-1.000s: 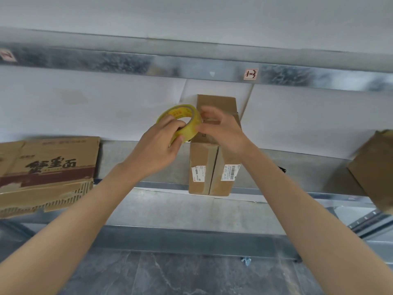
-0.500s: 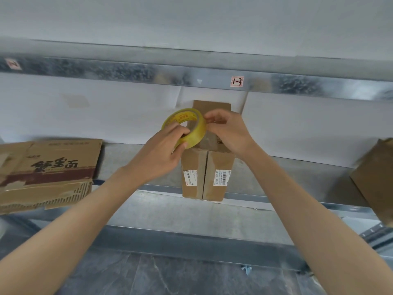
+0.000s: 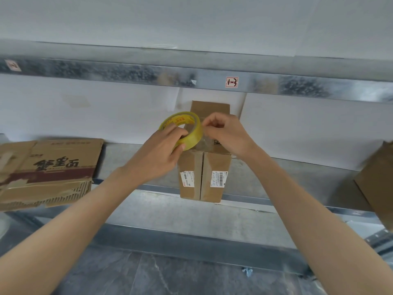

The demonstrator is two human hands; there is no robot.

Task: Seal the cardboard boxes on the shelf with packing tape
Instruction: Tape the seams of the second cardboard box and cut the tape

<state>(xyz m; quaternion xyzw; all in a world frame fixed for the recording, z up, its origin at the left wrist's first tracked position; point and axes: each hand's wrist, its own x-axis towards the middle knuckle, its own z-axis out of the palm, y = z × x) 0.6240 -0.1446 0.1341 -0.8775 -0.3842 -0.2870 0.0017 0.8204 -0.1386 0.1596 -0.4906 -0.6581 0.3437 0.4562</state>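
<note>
Over tall brown cardboard box (image 3: 215,165), left hand (image 3: 157,152) grip curls round yellow tape roll (image 3: 192,137), steadying it; right hand (image 3: 227,133), 3 o'clock, pinches its loose end to peel.

Three cardboard boxes: left box (image 3: 53,165), middle box (image 3: 215,165), right box (image 3: 376,177). One tape roll (image 3: 194,134). Two hands: left hand (image 3: 157,154), right hand (image 3: 227,135).

Grey metal shelf (image 3: 122,160) with three cardboard boxes directly on it, well apart from each other. At centre a narrow box (image 3: 214,165) stands upright at the shelf's front edge (seam down its front, two white labels (image 3: 218,179)). At left a flat worn box (image 3: 53,167) with dark printed characters and a torn front; at right a plain brown box (image 3: 377,177), tilted and cut off by the frame.
</note>
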